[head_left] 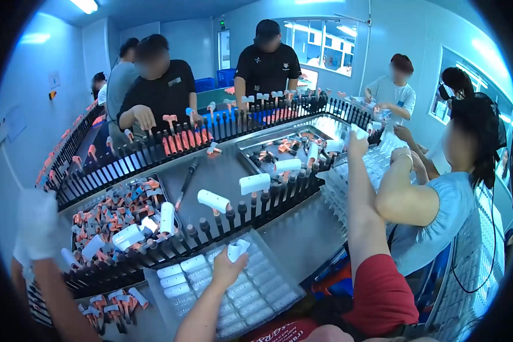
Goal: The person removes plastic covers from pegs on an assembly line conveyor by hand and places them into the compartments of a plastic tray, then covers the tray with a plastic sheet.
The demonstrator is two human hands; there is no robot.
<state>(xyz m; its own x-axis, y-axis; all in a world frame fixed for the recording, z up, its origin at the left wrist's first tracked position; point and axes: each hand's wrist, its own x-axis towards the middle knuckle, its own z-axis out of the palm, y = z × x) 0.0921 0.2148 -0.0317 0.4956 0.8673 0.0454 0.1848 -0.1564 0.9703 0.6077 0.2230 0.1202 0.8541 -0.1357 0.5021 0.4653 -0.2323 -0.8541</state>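
My left hand is closed round a white tube-shaped housing, with another white piece beside its fingers. It is above a clear plastic tray with rows of white housings in its pockets. My right arm, in a red sleeve, reaches far forward to the right. At its end my right hand is closed on a white piece near the far end of the black peg rack. Along the near rack, white housings sit tilted on orange-tipped stems.
A metal tray of grey-and-orange parts is at left; another tray lies farther back. A black rod rests on the metal table. A co-worker's gloved hand is at far left. Stacked clear trays and a co-worker are at right.
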